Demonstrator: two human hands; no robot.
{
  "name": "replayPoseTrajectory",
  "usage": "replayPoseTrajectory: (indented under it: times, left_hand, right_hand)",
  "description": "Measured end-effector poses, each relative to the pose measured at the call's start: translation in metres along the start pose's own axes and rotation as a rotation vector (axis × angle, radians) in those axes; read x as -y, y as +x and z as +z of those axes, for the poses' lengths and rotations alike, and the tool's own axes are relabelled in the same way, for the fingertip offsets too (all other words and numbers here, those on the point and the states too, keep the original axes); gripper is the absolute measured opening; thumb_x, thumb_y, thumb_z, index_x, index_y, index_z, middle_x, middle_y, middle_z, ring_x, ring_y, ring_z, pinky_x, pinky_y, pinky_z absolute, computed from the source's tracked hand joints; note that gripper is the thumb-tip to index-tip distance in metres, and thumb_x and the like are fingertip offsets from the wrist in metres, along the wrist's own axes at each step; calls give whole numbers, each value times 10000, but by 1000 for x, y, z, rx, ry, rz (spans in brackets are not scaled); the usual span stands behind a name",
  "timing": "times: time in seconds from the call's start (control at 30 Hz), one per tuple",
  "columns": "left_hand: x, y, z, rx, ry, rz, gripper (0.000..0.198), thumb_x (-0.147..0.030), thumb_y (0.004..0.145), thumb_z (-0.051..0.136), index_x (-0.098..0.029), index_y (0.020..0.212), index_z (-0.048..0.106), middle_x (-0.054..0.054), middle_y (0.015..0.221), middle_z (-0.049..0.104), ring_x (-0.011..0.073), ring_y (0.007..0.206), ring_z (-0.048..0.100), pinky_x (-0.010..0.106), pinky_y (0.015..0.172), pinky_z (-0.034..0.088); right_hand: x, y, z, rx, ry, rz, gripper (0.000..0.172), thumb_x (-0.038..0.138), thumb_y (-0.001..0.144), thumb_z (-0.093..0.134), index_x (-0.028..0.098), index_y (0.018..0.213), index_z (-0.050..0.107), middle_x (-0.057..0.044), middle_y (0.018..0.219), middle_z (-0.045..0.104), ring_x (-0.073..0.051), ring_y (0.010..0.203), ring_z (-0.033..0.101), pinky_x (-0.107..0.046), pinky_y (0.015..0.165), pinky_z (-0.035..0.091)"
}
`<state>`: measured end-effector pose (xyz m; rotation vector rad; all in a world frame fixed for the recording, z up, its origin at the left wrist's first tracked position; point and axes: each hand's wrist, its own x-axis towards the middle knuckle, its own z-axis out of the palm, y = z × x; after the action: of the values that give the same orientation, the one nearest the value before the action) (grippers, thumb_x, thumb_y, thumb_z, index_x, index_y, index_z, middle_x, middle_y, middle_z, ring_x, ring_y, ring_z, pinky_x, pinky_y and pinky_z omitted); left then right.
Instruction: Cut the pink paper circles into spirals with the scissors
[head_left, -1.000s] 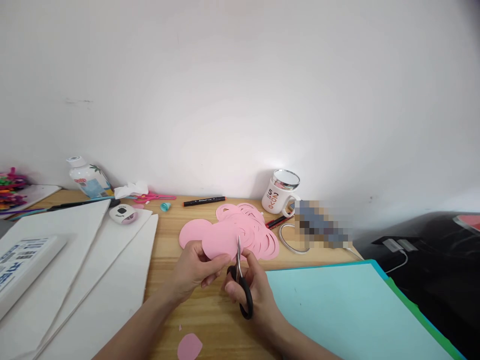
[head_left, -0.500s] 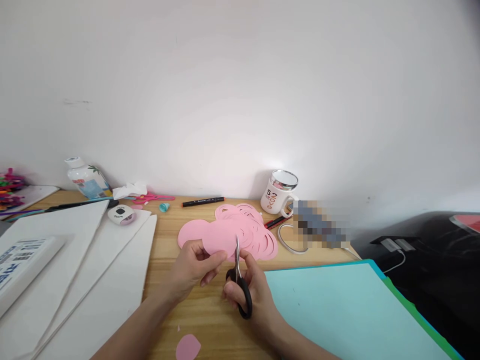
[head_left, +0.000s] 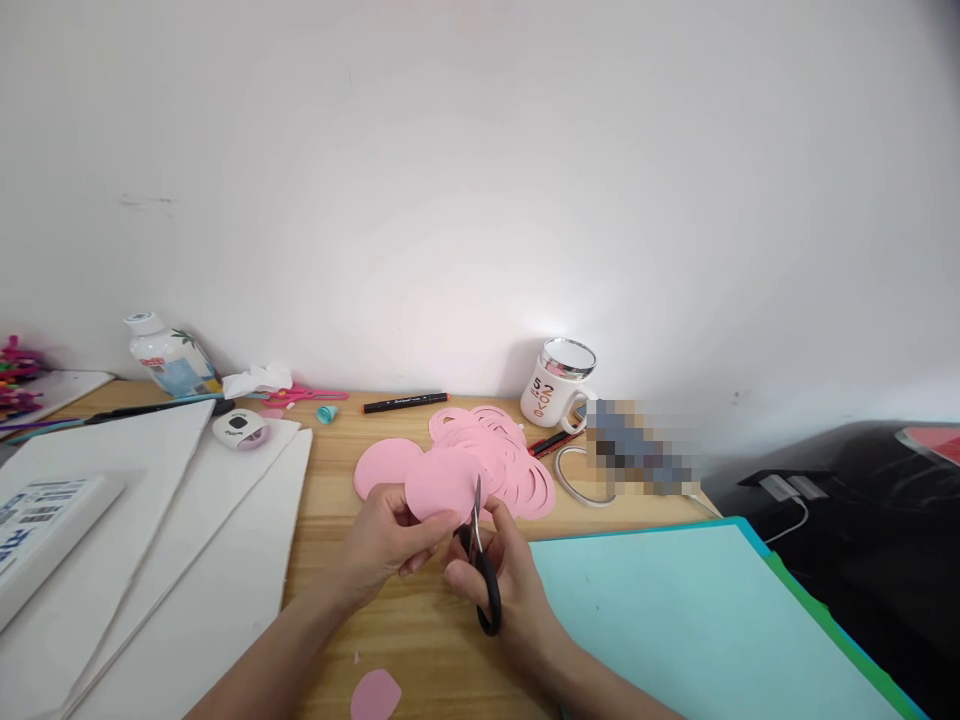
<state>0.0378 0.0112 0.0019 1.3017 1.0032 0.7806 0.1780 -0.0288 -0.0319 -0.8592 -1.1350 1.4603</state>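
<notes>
My left hand [head_left: 394, 540] pinches the lower edge of a round pink paper piece [head_left: 442, 483] and holds it up over the table. In my right hand [head_left: 506, 570] is a pair of black-handled scissors [head_left: 487, 590], its blades pointing up at the right edge of that paper. Behind them lies a pile of pink paper rings and cut-outs [head_left: 517, 470], with a pink paper disc [head_left: 382, 462] on its left. A small pink scrap [head_left: 376, 694] rests on the wood near the front.
White boards [head_left: 240, 540] cover the left side, with a white box [head_left: 52, 530] on top. A black marker [head_left: 405, 403], a mug [head_left: 559, 385] and a bottle [head_left: 169, 355] stand or lie along the wall. Light-blue sheets [head_left: 697, 610] lie at right.
The scissors have shifted slightly right, and their blades now stand at the pink paper's right edge. The held paper has turned a little and shows a rounder outline.
</notes>
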Motion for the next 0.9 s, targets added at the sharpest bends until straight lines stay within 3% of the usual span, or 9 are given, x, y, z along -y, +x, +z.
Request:
replayPoseTrajectory:
  times: [0.33,0.6,0.9]
  left_hand:
    - [0,0,-2,-9,-7,28,342,-343,685,632,-162,458,450,-83,341,361,36,322,274,175,339,168]
    - [1,1,-3,-60,-34,41,317,-348,678,647,-154,500,470,-89,369,351,31,349,259,168,345,169]
    - [-1,1,-1,-55,-61,23,314,-391,686,646,-141,542,522,-62,388,444,39,322,327,173,334,220]
  right_hand:
    - [2,-2,1,-12,-82,15,485,431,707,659,211,1025,367,112,525,326,-71,449,230,-187,406,186]
    - [2,-2,1,-35,-123,37,447,359,710,619,208,1042,359,113,498,400,-68,408,312,-167,384,245]
    - [1,-4,0,-50,-133,86,479,417,708,618,220,1051,349,89,499,502,-81,372,362,-176,361,272]
